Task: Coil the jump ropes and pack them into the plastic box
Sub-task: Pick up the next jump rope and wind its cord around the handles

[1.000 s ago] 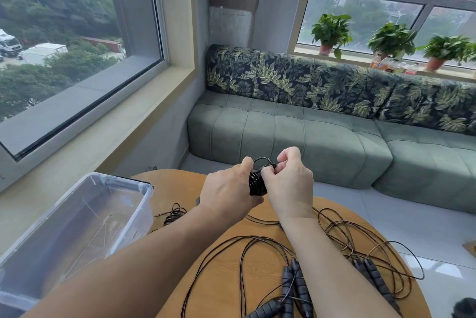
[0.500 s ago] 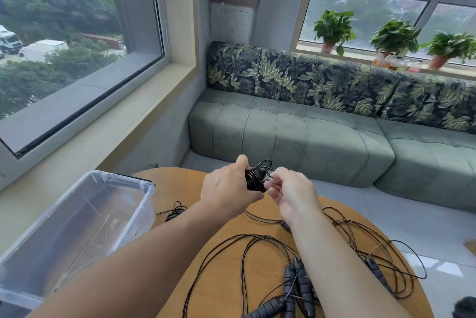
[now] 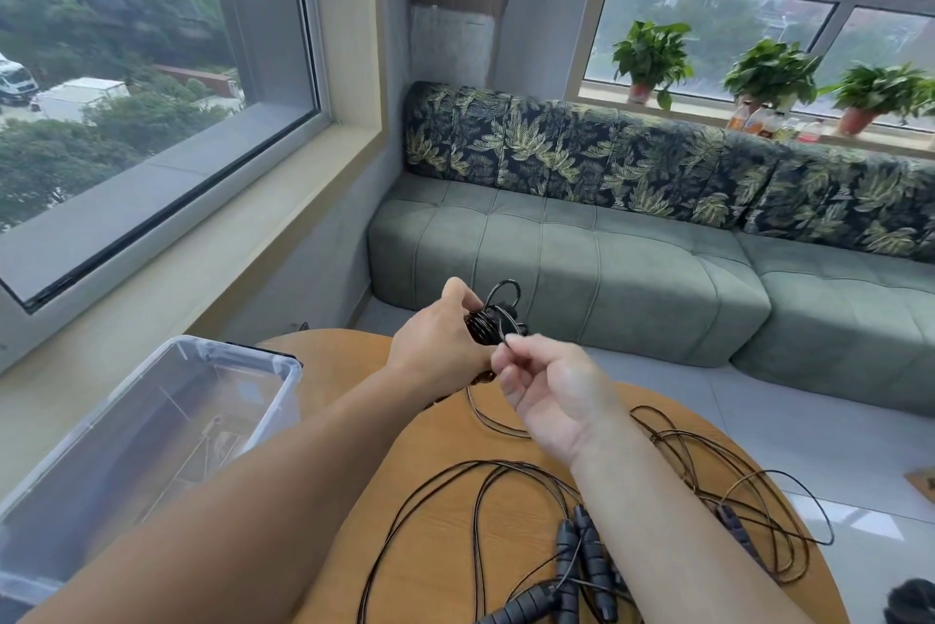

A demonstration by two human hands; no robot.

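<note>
My left hand [image 3: 440,345] grips a black coiled jump rope [image 3: 488,322] above the far edge of the round wooden table [image 3: 435,547]. My right hand [image 3: 551,391] pinches the loose end of that rope just right of the coil. More black jump ropes [image 3: 506,477] lie uncoiled across the table, their ribbed handles [image 3: 582,557] near the front edge. A clear plastic box [image 3: 167,431] stands open at the left of the table; I cannot make out any rope inside it.
A green sofa [image 3: 582,264] with leaf-print cushions runs behind the table. Potted plants [image 3: 652,57] line the right windowsill. A dark object [image 3: 910,600] sits at the bottom right corner. Tiled floor [image 3: 830,426] shows to the right of the table.
My right hand has come down and toward me from the coil, drawing the rope end with it. My left hand stays on the coil, shifted a little left.
</note>
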